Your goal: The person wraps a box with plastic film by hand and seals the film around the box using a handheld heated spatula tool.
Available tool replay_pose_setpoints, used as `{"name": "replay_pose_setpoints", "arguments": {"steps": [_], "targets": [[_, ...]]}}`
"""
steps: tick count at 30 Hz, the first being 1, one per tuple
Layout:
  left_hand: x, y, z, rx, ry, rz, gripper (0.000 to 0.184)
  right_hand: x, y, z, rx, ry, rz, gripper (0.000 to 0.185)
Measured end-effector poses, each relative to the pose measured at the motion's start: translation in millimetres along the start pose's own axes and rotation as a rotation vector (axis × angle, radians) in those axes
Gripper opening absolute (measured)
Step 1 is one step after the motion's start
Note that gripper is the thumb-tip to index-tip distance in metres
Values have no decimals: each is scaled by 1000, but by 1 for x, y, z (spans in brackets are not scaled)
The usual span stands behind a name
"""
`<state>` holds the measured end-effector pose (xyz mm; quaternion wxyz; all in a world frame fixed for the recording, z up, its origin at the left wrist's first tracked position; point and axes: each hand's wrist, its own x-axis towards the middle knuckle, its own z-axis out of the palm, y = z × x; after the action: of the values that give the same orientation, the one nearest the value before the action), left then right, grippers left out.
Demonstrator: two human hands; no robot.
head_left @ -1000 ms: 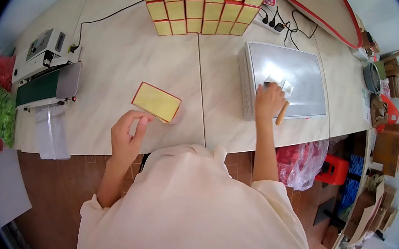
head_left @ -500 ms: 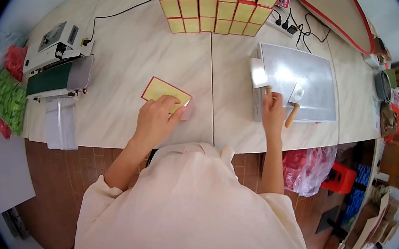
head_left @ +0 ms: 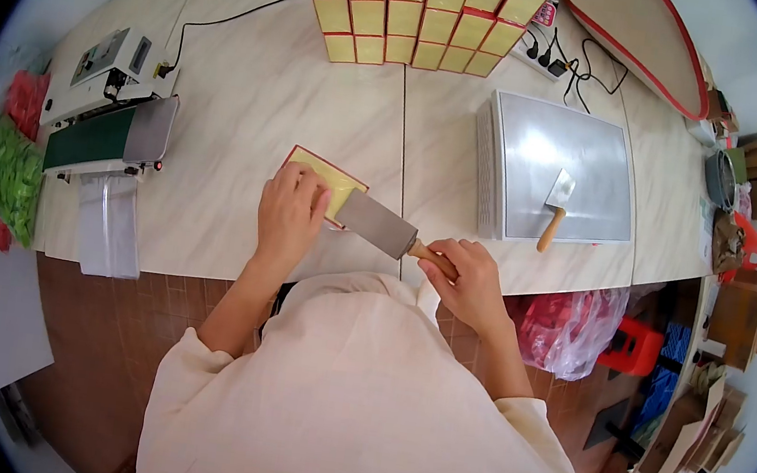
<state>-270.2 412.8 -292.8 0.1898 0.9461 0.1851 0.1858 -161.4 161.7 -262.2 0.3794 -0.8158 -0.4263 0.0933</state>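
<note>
My right hand [head_left: 470,281] is wrapped round the wooden handle of a wide-bladed scraper [head_left: 378,224]. The flat metal blade points left, and its tip lies at the right edge of a small yellow box with red edges [head_left: 329,178]. Whether blade and box touch is hard to tell. My left hand [head_left: 291,210] grips the box from its left and near side, with the fingers over its top and part of it hidden. To the right, a smaller scraper [head_left: 555,211] with a wooden handle rests on a metal-topped flat box [head_left: 521,150].
Stacked yellow boxes [head_left: 403,17] stand at the back of the marbled table [head_left: 234,105]. On the left is a white machine with a green belt [head_left: 92,145]. Behind the metal-topped box are a power strip [head_left: 537,59] and black cables. Pink plastic bags [head_left: 570,331] sit below the table edge.
My right hand has brought the wide scraper from the metal-topped box leftward to the yellow box. My left hand has shifted slightly left on the box.
</note>
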Motion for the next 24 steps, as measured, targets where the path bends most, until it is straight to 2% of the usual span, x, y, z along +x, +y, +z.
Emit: {"name": "replay_pose_setpoints", "arguments": {"steps": [4,6,9,21,24], "targets": [[9,4,-11,-78,145,-39,12,10,-4,7,-29,32,-63,16],[11,-8,-13,-124,20,34,11,14,-4,13,-28,34,-80,16],[10,-21,-7,-131,2,120,10,20,-6,19,-45,43,-76,16],[7,-22,-5,-209,-1,147,13,31,-15,24,-146,89,-25,11],[5,-24,-3,-221,-26,105,14,31,-17,21,-213,10,34,16]]}}
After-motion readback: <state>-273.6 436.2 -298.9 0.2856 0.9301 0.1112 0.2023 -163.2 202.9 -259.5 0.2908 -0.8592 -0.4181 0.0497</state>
